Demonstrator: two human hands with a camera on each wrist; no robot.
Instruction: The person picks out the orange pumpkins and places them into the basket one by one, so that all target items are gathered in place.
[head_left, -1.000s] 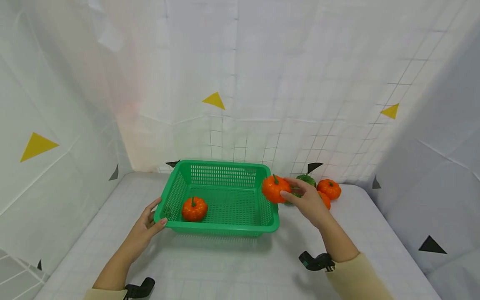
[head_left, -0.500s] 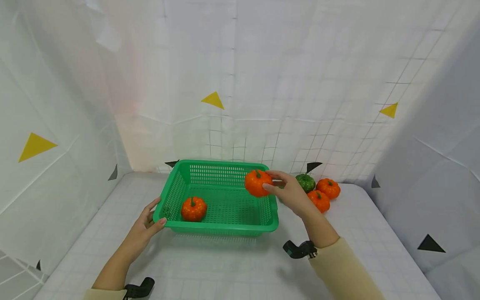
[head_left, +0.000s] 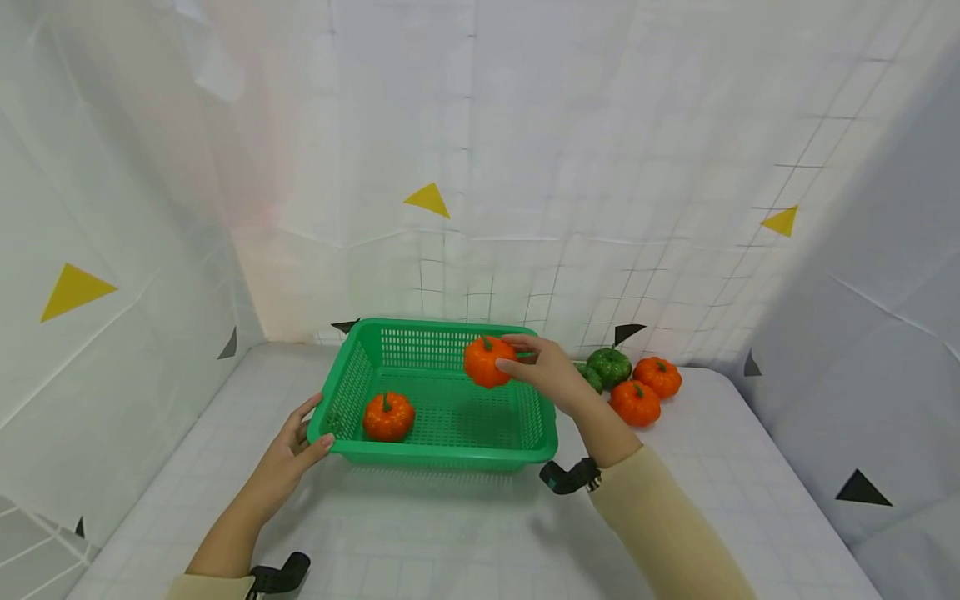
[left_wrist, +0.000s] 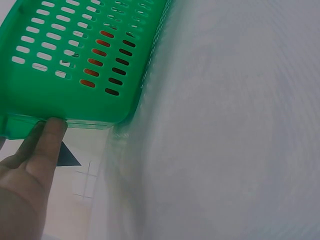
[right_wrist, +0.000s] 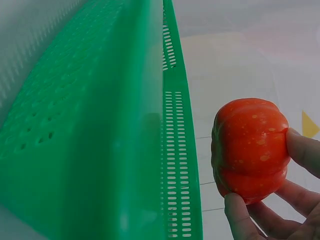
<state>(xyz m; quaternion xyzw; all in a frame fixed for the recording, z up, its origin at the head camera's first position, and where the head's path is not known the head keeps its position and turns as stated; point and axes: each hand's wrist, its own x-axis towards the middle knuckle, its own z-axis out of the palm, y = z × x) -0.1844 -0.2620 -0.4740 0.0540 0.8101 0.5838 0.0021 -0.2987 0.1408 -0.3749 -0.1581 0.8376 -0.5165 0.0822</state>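
Held pumpkin (head_left: pixel 483 367) found above green basket (head_left: pixel 442 457), in right-hand grip

The held pumpkin, orange with a green stem, is raised over the right half of the green basket, toward its back wall. The right hand (head_left: pixel 553 372) pinches it between thumb and fingers, reaching in across the basket's right side. In the right wrist view the fruit appears clear of the basket; its exact height over the basket floor is hard to judge from these angles.

The left hand (head_left: pixel 291 452) grips the basket at its front left corner, thumb on the rim and fingers against the outer left side. A second orange pumpkin (head_left: pixel 389 417) rests inside the basket, at the front left, stem up.

A cluster lies just beyond the basket's right side: two green pumpkins (head_left: pixel 609 367), the nearer one to the basket partly hidden by the right arm, and two loose orange pumpkins (head_left: pixel 635 403) farther right. The basket stands on a white-covered table (head_left: pixel 450 533). Behind the basket hangs a pale sheet (head_left: pixel 570 167) bearing yellow triangles (head_left: pixel 428 201).
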